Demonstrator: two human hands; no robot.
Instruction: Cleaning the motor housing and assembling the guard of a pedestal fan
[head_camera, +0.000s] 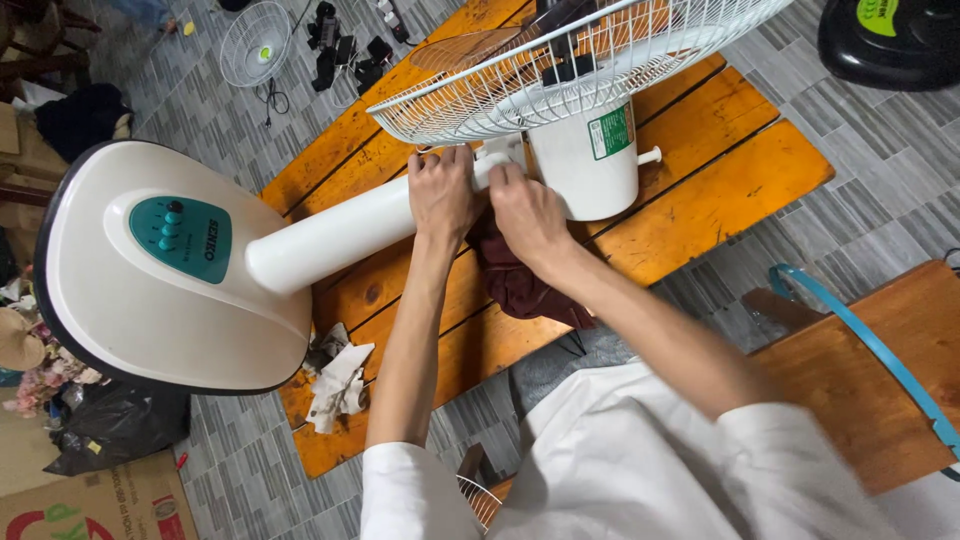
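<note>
Two bare hands are shown at the neck of a white plastic pedestal fan (330, 235) laid across an orange wooden slatted bench (720, 190). The left hand (442, 195) is closed around the white stem; the right hand (528, 215) is pressed, fingers curled, on a dark red cloth (520, 285). A white wire guard (560, 65) is seen at twelve o'clock, a crumpled white rag (338, 385) at seven o'clock.
</note>
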